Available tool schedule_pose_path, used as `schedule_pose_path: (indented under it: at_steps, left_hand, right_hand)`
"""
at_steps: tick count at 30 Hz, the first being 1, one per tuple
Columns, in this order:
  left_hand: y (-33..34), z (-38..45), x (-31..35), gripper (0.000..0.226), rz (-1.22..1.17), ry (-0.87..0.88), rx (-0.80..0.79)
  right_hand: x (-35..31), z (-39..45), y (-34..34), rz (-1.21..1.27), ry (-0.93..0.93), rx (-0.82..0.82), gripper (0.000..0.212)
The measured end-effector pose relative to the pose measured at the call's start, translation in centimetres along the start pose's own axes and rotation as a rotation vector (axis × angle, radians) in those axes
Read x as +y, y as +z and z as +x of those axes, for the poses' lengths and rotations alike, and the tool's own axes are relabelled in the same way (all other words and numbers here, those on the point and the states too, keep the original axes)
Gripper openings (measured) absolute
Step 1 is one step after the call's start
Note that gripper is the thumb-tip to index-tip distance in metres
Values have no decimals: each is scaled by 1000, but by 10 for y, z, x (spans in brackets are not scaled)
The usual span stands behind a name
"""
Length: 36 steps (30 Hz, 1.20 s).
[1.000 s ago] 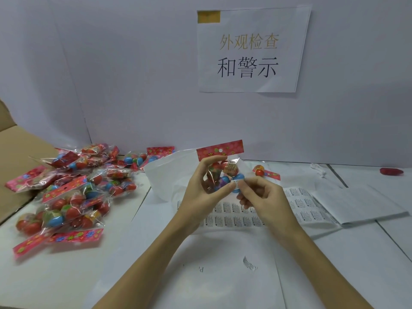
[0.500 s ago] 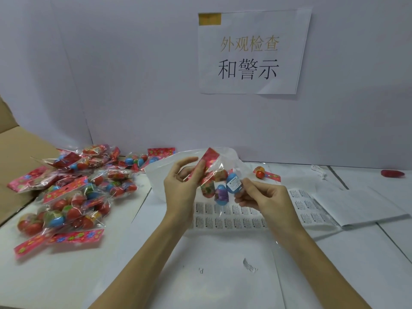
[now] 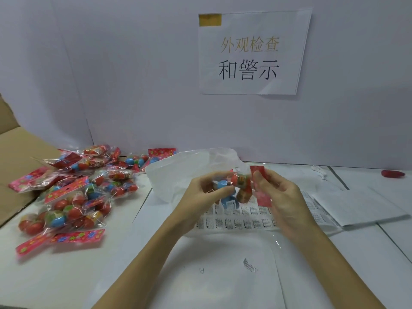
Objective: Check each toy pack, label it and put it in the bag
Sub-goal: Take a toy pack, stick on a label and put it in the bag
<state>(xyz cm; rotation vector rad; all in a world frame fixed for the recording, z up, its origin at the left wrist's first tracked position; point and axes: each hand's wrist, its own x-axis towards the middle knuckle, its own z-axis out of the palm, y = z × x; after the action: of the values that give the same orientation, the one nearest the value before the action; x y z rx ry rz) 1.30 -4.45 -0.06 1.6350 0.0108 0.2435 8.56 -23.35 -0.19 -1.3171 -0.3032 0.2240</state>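
Note:
Both my hands hold one toy pack (image 3: 236, 190), a clear bag of red, blue and yellow balls with a red patterned header card. My left hand (image 3: 200, 195) grips the ball end of the pack. My right hand (image 3: 281, 197) pinches the red header card, which now points right. The pack hangs above the sheet of small white warning labels (image 3: 240, 219). Behind it lies the white plastic bag (image 3: 178, 172), crumpled and open toward me. A heap of more toy packs (image 3: 73, 192) lies on the table at the left.
A brown cardboard box (image 3: 15, 152) borders the far left. A stack of white paper sheets (image 3: 361, 208) lies at the right, a small red object (image 3: 392, 174) beyond it. A clear plastic sheet (image 3: 218, 270) covers the table in front. A paper sign (image 3: 252, 54) hangs on the back wall.
The pack has been turned over: its red header went from top, to left, and now to the right, passing from my left hand's fingers to my right hand's.

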Motion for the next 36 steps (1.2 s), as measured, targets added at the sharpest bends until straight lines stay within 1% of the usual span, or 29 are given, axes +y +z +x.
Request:
schedule_pose_path:
  at_steps: [2,4,5,7,9,11,13,14,15,17,18,20,21,22,24,26,27,28,30,32,34,36]
  left_hand:
    - [3,1,-2,32,-3,-15,-11]
    - [5,-1,-2,24,-15,6,-23]
    - [5,-1,-1,24,-15,17,-22]
    - [5,-1,-1,32,2,30,7]
    - [4,1,-1,35,15,49,31]
    - [3,3,-3,32,29,68,54]
    - [2,4,-5,30,46,71,78]
    - [2,4,-6,30,52,64,97]
    - [3,4,-7,29,47,55,125]
    - [4,5,-9,25,14,35,204]
    - [4,5,-10,23,1,25,244]
    - [4,5,-11,21,-16,31,288]
    - [4,5,-11,21,-34,48,289]
    - [5,5,-10,22,-70,68,276]
    - [6,5,-8,28,-180,98,207]
    - [6,4,-6,32,-208,130,111]
    - [6,3,-6,31,-160,160,81]
    - [6,3,-7,28,-111,196,58]
    - [7,2,-10,23,-66,245,32]
    - [9,1,-10,20,-74,248,67]
    - [9,2,-8,18,-48,240,196]
    - [7,3,-8,26,5,213,308]
  right_hand:
    - [4,-2,2,-52,2,24,44]
    - [7,-2,3,-38,8,70,35]
    - [6,-2,2,-28,13,86,32]
    - [3,-2,-1,-4,27,101,30]
    - [1,-1,-3,36,50,73,27]
    - [-2,-2,-2,71,79,36,25]
    - [-2,-3,0,77,73,40,24]
    - [-1,-2,1,47,34,66,22]
    - [0,-2,1,-43,-46,111,20]
    - [3,-3,-2,-349,-301,218,23]
    - [4,-4,-3,-485,-436,244,23]
    - [8,-6,0,-653,-637,226,17]
    - [10,-8,3,-699,-683,198,18]
    - [13,-9,7,-737,-687,170,23]
    - [17,-11,15,-787,-612,89,42]
    - [18,-12,19,-705,-463,-31,57]
    - [19,-11,20,-635,-402,-69,56]
    - [20,-11,20,-569,-361,-77,50]
    - [22,-8,18,-431,-286,-22,30]
    - [23,-3,14,-186,-163,14,18]
    - [21,-1,11,127,4,-37,20]
    - [19,1,8,292,85,-88,24]
